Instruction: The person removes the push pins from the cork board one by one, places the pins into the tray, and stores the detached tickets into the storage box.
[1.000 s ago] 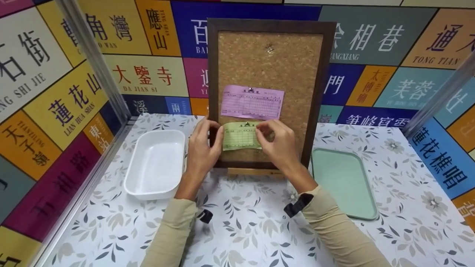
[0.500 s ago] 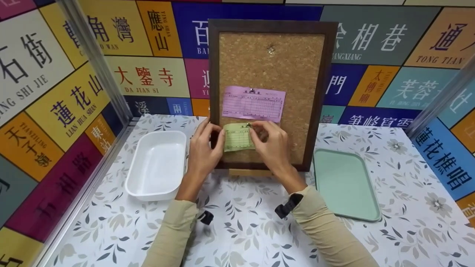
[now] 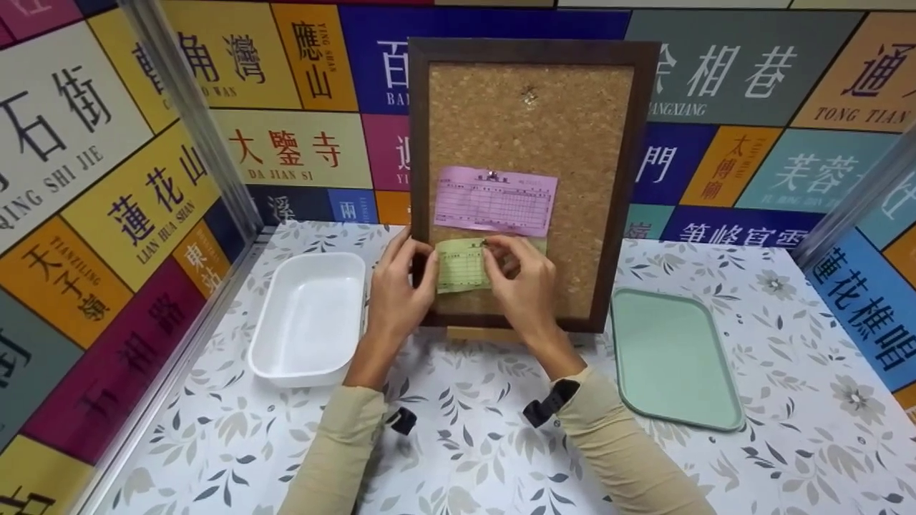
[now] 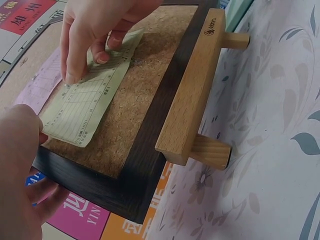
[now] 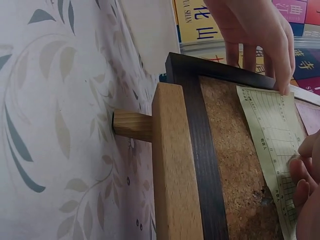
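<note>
Since one second ago, the person's right hand (image 3: 524, 275) has shifted leftward along a pale-green printed paper slip (image 3: 459, 266). That slip lies against the lower part of an upright rectangular cork board in a dark-brown wooden frame (image 3: 529, 136), its right portion hidden by the right hand in the head view. Thumb and forefinger of the right hand meet in a pinch at a small dark fastener (image 3: 484, 243) by the slip's upper edge; the fingertips partly cover it. The left hand (image 3: 401, 282) grips the board's left edge, thumb at the slip's left end and fingers behind the frame. Just above the slip, a pinkish-purple printed paper slip (image 3: 494, 200) is fixed to the cork; higher up sits a cluster of small shiny pieces (image 3: 529, 94). Beneath the frame runs a light-wood support bar (image 4: 197, 90). Left of the board stands a white rounded rectangular tray (image 3: 308, 315); right of it lies a flat mint-green tray (image 3: 676, 357). Both rest on a white leaf-patterned tabletop (image 3: 458, 443).
</note>
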`<control>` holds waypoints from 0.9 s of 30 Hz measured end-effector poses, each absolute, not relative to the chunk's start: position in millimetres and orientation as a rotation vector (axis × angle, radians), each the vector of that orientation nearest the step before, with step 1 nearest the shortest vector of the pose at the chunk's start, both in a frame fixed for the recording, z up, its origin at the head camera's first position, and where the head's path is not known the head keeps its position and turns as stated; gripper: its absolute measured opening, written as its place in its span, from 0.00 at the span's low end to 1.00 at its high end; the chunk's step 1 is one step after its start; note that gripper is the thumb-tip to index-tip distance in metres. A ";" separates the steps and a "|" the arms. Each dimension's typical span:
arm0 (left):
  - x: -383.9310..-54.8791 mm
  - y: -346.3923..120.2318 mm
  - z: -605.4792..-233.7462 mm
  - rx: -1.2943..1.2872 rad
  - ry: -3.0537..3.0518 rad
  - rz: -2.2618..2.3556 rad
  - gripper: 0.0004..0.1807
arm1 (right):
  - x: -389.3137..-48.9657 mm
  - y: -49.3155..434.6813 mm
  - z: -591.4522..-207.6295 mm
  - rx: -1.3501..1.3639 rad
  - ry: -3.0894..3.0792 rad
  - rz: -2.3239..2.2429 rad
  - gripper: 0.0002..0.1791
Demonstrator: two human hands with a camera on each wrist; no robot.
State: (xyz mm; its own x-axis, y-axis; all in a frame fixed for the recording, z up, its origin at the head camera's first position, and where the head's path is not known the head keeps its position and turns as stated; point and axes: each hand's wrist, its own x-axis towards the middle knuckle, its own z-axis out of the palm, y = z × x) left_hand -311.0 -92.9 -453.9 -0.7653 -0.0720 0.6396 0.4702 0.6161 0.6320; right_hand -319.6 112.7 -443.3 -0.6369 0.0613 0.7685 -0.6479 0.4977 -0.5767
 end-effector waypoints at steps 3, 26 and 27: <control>-311.2 -92.3 -453.3 -0.309 -2.202 -1.108 0.11 | -319.4 113.4 -443.4 0.477 -1.973 1.198 0.06; -312.4 -91.7 -454.6 -0.312 -2.212 -1.106 0.12 | -318.4 112.1 -438.3 0.423 -2.037 1.161 0.04; -312.3 -92.0 -454.6 -0.312 -2.211 -1.107 0.12 | -318.2 112.1 -438.4 0.424 -2.042 1.162 0.04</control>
